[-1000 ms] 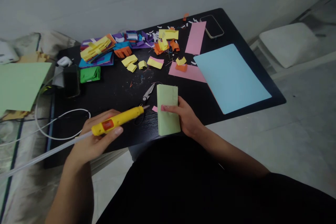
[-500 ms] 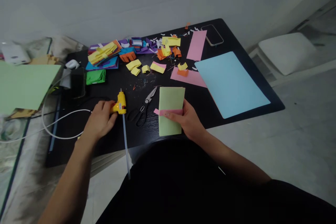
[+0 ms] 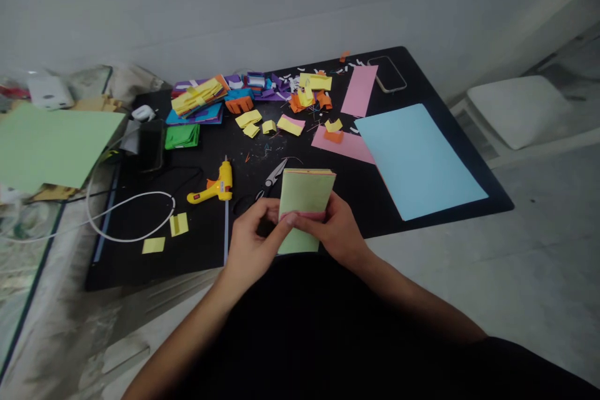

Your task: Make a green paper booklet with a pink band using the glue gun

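A pale green stack of folded paper is held upright near the table's front edge, with a pink paper strip across its middle. My right hand grips the stack's right side, thumb lying on the strip. From the left, my left hand closes on the stack and strip, its thumb pressing the strip near the other thumb; its fingers are partly hidden behind the paper. Beyond my left hand lie black-handled scissors, partly covered by it. A yellow glue gun with a long glue stick rests on the table to the left.
Small yellow papers and a white cable lie at the left. Cut paper pieces and scraps spread along the back. A light blue sheet, pink paper and a phone occupy the right.
My left hand has let go of the glue gun, leaving it on the table, and moved right onto the paper stack and pink strip. My right hand still holds the stack.
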`<state>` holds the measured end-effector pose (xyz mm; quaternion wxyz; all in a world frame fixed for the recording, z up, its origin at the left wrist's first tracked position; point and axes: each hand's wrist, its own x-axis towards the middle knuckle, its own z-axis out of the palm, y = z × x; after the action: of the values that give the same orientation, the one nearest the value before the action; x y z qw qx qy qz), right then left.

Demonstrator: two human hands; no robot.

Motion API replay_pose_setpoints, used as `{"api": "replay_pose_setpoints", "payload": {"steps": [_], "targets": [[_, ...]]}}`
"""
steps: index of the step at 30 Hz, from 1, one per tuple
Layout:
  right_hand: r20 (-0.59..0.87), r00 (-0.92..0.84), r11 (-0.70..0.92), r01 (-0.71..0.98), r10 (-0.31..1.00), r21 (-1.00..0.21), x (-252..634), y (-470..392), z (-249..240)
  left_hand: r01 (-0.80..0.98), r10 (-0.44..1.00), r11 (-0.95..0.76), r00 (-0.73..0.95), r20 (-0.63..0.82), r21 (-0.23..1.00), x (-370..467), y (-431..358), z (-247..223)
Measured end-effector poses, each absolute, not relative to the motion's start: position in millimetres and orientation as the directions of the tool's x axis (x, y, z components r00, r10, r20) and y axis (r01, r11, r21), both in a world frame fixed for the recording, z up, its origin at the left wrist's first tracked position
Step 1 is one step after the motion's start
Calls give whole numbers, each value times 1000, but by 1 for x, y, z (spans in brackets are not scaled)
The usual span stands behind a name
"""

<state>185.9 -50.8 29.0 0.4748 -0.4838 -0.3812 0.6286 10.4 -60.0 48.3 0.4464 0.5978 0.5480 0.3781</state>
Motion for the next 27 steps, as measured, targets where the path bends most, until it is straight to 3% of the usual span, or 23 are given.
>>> {"api": "replay_pose_setpoints", "payload": {"steps": [6, 18, 23, 27], "targets": [[-288, -173, -329, -304, 942, -894, 192, -56, 32, 68, 987, 141, 69, -146, 988, 15, -58, 42], [-331, -177, -371, -303, 927, -878, 197, -57, 24, 46, 971, 217, 90, -220, 975, 15, -58, 39], [-352, -193, -397, -301, 916, -867, 202, -55, 17, 186, 975, 137, 146, -165, 973, 3, -51, 38], [-393, -179, -432, -424, 902, -796, 205, -53, 16, 517, 1000, 6, 9, -13, 856, -16, -43, 32]]}}
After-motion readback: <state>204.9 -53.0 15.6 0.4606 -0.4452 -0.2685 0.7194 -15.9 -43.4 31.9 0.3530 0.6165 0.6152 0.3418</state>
